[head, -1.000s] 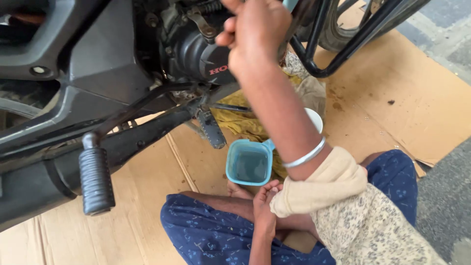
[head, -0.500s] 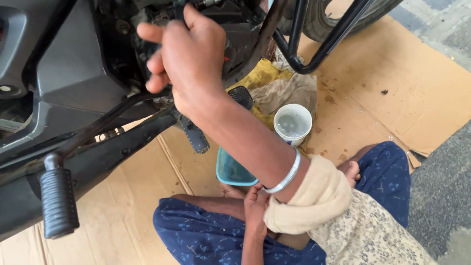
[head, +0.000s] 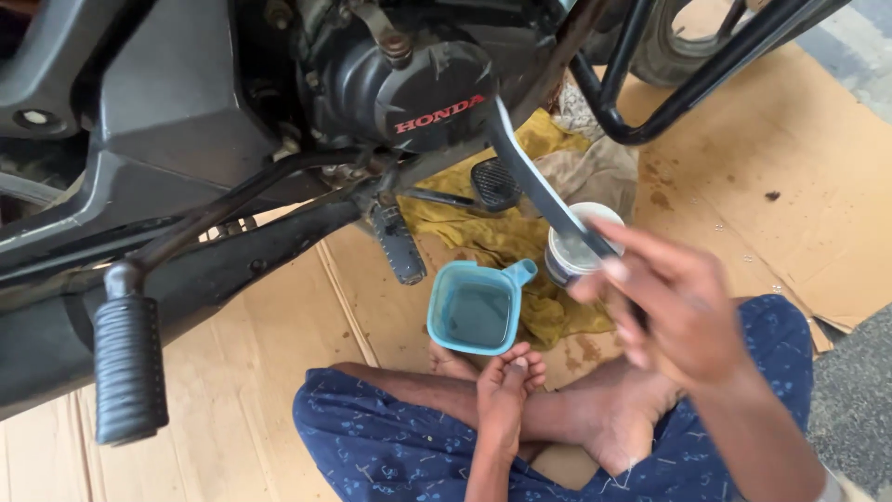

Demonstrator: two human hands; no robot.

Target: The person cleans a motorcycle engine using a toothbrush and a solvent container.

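Beside the black engine cover (head: 409,88), our right hand (head: 678,307), lowered from the motorcycle, now gripping a flat metal tool (head: 544,186), left hand (head: 506,386) loosely curled, empty, by the blue plastic jug (head: 474,311).

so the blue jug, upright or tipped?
Upright: the blue jug stands on the cardboard, mouth up, liquid level inside.

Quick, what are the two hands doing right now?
Left hand: empty, fingers curled, resting by the blue cup.
Right hand: closed on a long grey tool.

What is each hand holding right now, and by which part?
The right hand grips a long flat grey tool by its lower end, blade pointing up toward the engine. The left hand holds nothing; it rests by the foot.
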